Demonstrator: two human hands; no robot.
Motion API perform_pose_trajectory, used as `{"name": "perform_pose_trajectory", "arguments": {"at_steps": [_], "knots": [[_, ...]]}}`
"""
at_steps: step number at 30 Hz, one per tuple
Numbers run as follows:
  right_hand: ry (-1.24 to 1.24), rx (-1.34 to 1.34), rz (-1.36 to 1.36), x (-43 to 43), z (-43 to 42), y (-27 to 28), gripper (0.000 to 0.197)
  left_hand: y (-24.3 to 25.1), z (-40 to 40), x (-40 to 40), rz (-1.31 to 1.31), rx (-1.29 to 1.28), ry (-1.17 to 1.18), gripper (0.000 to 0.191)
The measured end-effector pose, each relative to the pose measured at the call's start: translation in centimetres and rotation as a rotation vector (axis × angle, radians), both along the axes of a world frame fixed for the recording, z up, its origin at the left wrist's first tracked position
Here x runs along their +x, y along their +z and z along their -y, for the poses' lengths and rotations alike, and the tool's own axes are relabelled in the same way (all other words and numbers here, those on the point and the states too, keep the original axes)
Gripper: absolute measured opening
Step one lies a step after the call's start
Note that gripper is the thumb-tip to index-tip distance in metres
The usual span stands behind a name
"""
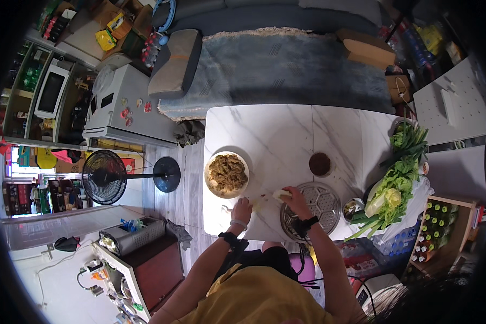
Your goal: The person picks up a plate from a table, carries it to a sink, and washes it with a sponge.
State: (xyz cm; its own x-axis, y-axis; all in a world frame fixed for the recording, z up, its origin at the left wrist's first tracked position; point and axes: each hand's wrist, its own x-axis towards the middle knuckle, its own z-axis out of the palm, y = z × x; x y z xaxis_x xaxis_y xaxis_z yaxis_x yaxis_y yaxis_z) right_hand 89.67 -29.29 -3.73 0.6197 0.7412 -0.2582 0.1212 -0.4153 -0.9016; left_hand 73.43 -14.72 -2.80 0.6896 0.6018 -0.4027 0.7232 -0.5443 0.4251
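Observation:
On the white marbled table (275, 133), my left hand (241, 211) rests near the front edge, just below a bowl of brown, crumbly filling (227, 174). A small white piece lies by its fingers; whether they grip it is unclear. My right hand (298, 201) holds a pale, rounded piece, perhaps dough (282, 195), at the left rim of a round perforated metal steamer tray (322, 202). Behind the tray sits a small bowl of dark reddish-brown contents (320, 164). A few crumbs and a yellowish smear lie between my hands.
Leafy greens (389, 194) and green onions (368, 227) lie at the table's right end, beside a small metal bowl (353, 208) and a plastic bag (419, 198). A covered couch (279, 73) stands beyond the table. A black fan (105, 177) and a refrigerator (133, 105) stand left.

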Motion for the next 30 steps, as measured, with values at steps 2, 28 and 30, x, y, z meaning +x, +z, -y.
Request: {"name": "perform_pose_trajectory", "arguments": {"at_steps": [2,28,30], "knots": [[-0.005,0.008,-0.262,-1.8,-0.4,0.0,0.030,0.5,0.8,0.4,-0.014,-0.193,0.120,0.027],[0.212,-0.117,0.613,-4.0,-5.1,0.3,0.008,1.2,-0.2,-6.1,0.369,-1.554,0.982,0.032],[0.238,-0.113,0.651,-3.7,-5.3,-0.6,0.011,0.9,-0.2,-5.8,0.342,-1.551,0.984,0.032]]}}
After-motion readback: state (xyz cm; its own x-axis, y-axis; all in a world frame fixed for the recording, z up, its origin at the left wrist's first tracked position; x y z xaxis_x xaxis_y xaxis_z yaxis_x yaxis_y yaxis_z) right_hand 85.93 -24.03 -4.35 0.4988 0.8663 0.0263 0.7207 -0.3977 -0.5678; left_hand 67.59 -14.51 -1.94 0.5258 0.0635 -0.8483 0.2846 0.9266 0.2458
